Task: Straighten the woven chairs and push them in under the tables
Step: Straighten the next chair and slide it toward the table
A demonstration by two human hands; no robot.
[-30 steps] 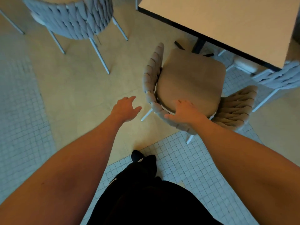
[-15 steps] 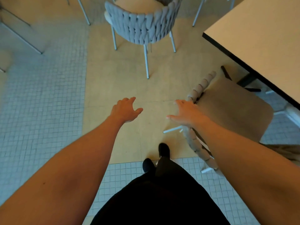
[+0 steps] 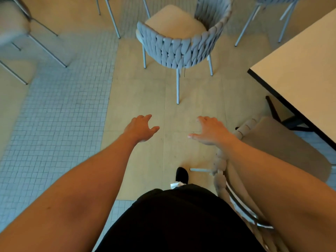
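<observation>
Straight ahead on the tan floor, the grey woven-back chair with cream cushion [image 3: 179, 38] is standing clear of any table while the left hand [image 3: 140, 129] and right hand [image 3: 211, 130] are reaching out empty, fingers spread (thin metal legs probably making it light; the stiff woven back rim looking like the spot to grab).

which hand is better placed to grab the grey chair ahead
Left, narrowly. The grey chair stands straight ahead, its back facing the person. The left hand is open with bare floor in front of it. The right hand is open too, but its arm reaches over the beige chair.
</observation>
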